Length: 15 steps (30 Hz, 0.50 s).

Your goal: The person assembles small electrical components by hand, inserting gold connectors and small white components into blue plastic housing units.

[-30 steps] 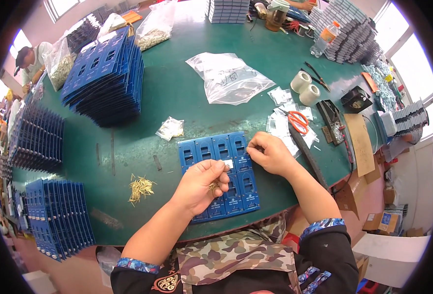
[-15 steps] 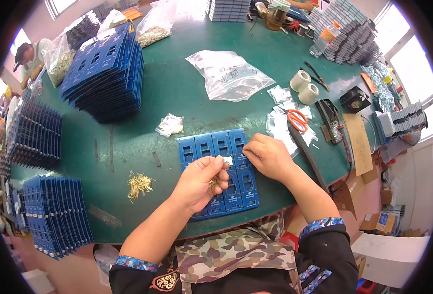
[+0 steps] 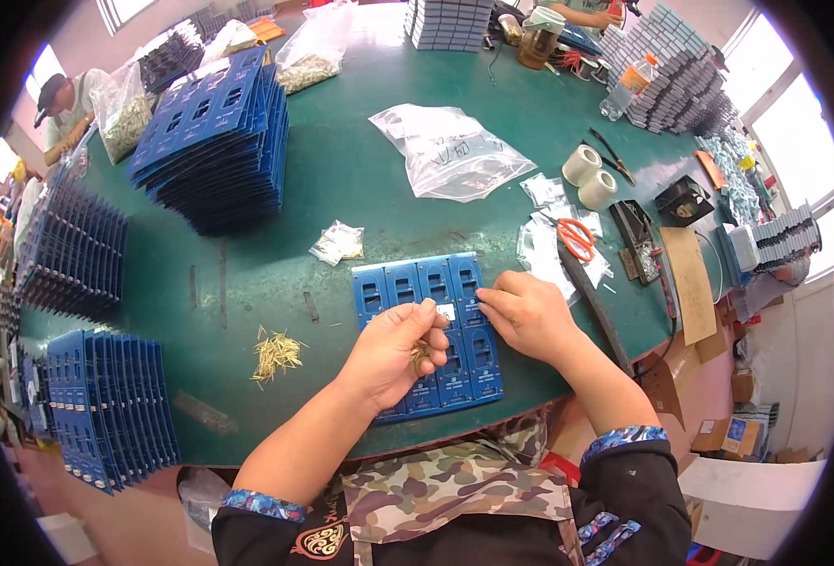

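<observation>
Hands met over a blue panel of small frames point(image 3: 431, 325) that lay flat on the green table point(image 3: 341, 179), close to its near edge, right in front of me. From the head view, my left hand point(image 3: 393, 349) was curled over the middle of that panel, its fingers closed round a small bunch of thin brass pins point(image 3: 420, 355). My right hand point(image 3: 525, 311) rested on the panel's right side, fingertips pressed together beside a little white tab point(image 3: 446, 310) on one of the frames; whether they pinched anything I could not tell. More loose brass pins point(image 3: 273, 352) lay scattered on the table to the left of the panel, well apart from it. Just above the panel sat a small clear packet point(image 3: 338, 242). Farther back I saw a big clear plastic bag point(image 3: 450, 151), and on the left a tall stack of blue panels point(image 3: 214, 141). Orange-handled scissors point(image 3: 574, 238) and two rolls of white tape point(image 3: 588, 175) lay to the right. Another person in a cap point(image 3: 58, 108) sat at the far left edge of the table.
</observation>
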Tool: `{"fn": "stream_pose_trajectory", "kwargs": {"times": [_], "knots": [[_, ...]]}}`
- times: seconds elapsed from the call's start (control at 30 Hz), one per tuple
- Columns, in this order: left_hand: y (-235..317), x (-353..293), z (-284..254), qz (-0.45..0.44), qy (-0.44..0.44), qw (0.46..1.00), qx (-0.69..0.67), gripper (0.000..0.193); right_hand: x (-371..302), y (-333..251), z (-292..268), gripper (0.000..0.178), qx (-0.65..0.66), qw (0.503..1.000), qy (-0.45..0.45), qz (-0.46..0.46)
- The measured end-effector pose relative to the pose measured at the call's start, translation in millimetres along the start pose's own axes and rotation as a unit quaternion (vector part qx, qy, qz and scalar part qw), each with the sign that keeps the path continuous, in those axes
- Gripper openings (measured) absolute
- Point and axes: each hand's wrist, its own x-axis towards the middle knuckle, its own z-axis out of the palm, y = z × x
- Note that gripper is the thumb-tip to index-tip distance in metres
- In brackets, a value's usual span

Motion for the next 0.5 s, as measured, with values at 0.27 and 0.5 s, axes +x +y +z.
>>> {"fn": "stream_pose_trajectory", "kwargs": {"times": [0.27,0.5], "knots": [[-6,1,1,-0.007,-0.001,1.0,0.0,0.029,15,-28,-12,0.013,0.25,0.965,-0.015,0.075],[-7,2,0,-0.015,-0.02,1.0,-0.019,0.028,16,-26,7,0.008,0.379,0.919,-0.007,0.113]]}}
